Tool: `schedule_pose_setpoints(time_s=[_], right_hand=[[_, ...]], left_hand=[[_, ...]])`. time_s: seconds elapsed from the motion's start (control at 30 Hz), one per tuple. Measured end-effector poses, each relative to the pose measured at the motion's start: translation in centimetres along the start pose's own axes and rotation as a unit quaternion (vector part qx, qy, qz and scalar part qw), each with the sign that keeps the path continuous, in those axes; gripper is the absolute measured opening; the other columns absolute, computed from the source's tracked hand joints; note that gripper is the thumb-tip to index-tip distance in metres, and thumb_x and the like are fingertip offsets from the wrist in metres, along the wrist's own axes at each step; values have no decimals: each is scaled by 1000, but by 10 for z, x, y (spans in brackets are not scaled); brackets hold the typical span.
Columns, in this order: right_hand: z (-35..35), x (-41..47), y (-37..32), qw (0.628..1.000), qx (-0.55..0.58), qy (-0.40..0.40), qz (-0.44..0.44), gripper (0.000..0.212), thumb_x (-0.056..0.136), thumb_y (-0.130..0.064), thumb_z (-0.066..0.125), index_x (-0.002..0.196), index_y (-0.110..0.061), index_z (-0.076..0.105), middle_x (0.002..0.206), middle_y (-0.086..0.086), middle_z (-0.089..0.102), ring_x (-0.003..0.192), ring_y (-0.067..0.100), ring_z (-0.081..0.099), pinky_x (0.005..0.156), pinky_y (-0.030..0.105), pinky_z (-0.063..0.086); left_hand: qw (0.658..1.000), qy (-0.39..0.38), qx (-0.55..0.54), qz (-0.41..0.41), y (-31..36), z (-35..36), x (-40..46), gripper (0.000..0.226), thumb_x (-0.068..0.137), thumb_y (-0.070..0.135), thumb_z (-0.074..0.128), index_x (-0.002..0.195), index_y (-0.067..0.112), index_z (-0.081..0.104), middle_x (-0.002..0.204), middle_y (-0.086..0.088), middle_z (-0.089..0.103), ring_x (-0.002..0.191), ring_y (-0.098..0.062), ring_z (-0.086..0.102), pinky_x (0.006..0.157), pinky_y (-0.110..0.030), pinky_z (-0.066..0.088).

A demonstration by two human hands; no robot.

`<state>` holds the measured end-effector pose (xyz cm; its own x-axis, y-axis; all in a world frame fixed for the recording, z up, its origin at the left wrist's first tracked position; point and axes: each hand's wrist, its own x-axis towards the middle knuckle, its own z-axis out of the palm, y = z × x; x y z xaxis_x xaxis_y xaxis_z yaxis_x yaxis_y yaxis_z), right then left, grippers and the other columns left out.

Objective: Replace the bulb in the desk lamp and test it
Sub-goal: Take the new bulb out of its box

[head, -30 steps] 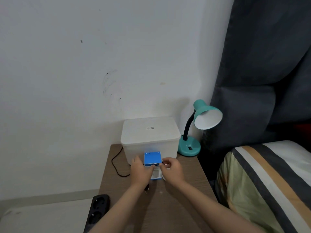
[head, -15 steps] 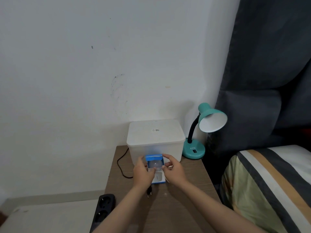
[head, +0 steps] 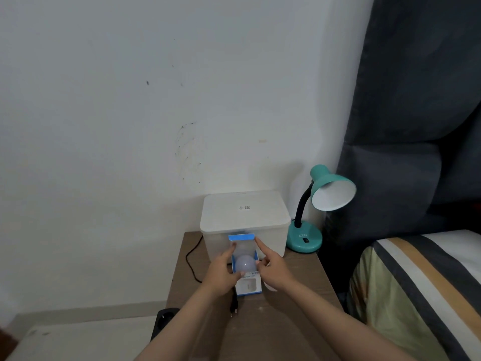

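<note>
Both hands point(head: 247, 272) grip blue-white bulb box point(head: 248, 285) – flap up, frosted bulb point(head: 244, 263) showing.

Raised letters "ATN" show on the teal base of the desk lamp point(head: 304, 237), just above its black switch. On the lid of the white storage box point(head: 244, 213), a small dark printed mark like a code sticker sits near the far edge, too small to read. The blue-and-white bulb carton point(head: 248, 286), held between the left hand point(head: 221, 273) and right hand point(head: 273, 272), carries a line of print below the bulb, blurred past reading.
</note>
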<state>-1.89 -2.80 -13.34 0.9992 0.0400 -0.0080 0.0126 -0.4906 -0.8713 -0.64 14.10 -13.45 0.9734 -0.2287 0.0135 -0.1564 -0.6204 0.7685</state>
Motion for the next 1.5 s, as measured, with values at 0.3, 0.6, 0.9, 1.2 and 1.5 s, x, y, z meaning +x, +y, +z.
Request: schedule_pose_setpoints(time_s=[0.3, 0.6, 0.9, 1.2, 1.5], right_hand=[[-4, 2, 1, 996, -36, 63, -46, 60, 85, -21, 68, 139, -26, 44, 108, -1, 58, 76, 1, 52, 68, 8, 44], [2, 19, -8, 986, -161, -19, -29, 65, 74, -38, 74, 132, -18, 52, 128, 1, 60, 113, 15, 57, 92, 29, 50], [5, 18, -10, 991, -120, 54, -33, 52, 66, -42, 75, 113, -22, 62, 108, -3, 64, 99, 12, 59, 81, 29, 53], [-19, 2, -38, 986, 90, 118, -71, 25, 73, -19, 67, 94, -26, 55, 104, -2, 52, 88, 10, 52, 62, 10, 45], [-26, 3, -43, 983, -116, 143, -26, 21, 87, -43, 54, 101, -28, 58, 72, -5, 62, 63, 10, 56, 50, 25, 39]], left_hand=[[998, -43, -40, 8, -4, -3, 9, 82, 78, 17, 73, 145, 21, 24, 143, -4, 34, 121, -11, 38, 92, -23, 47], [995, -66, -73, 0, -10, -5, 12, 86, 75, 15, 76, 144, 27, 26, 137, 0, 35, 104, -15, 52, 69, -15, 49], [993, -64, -95, -9, -15, -3, 13, 85, 74, 12, 76, 143, 26, 28, 134, 5, 35, 92, -17, 61, 73, -20, 53], [996, -29, -87, -2, -15, 3, 9, 79, 77, 16, 74, 142, 28, 31, 136, 4, 40, 89, -13, 57, 71, -17, 52], [996, 6, -87, 6, -7, 7, -2, 74, 79, 12, 71, 141, 23, 32, 127, 12, 42, 99, -8, 55, 74, -15, 49]])
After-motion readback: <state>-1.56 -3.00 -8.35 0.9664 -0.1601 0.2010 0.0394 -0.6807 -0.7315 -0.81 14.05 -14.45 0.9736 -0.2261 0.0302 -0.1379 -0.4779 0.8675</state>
